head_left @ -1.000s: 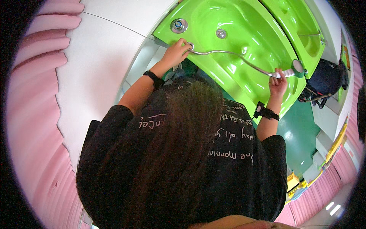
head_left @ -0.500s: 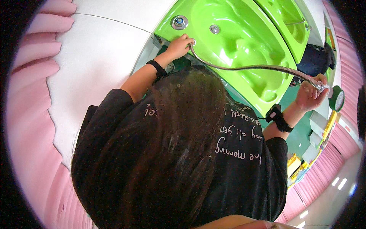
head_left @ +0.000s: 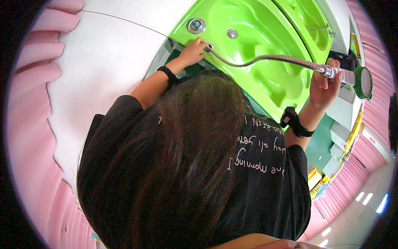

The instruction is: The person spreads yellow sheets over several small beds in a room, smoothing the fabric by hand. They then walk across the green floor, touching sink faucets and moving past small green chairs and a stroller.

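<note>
I see a big bright green bathtub set against a white wall. A long silver shower hose bends across the tub. My right hand has a closed grip on the shower head handle, out past the tub's edge; its round green head sticks out. My left hand pinches the hose's end at the tub rim.

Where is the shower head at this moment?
In the head view the shower head is at the right edge, held up by the right hand beside the green tub; its metal hose runs back to the left hand.
</note>
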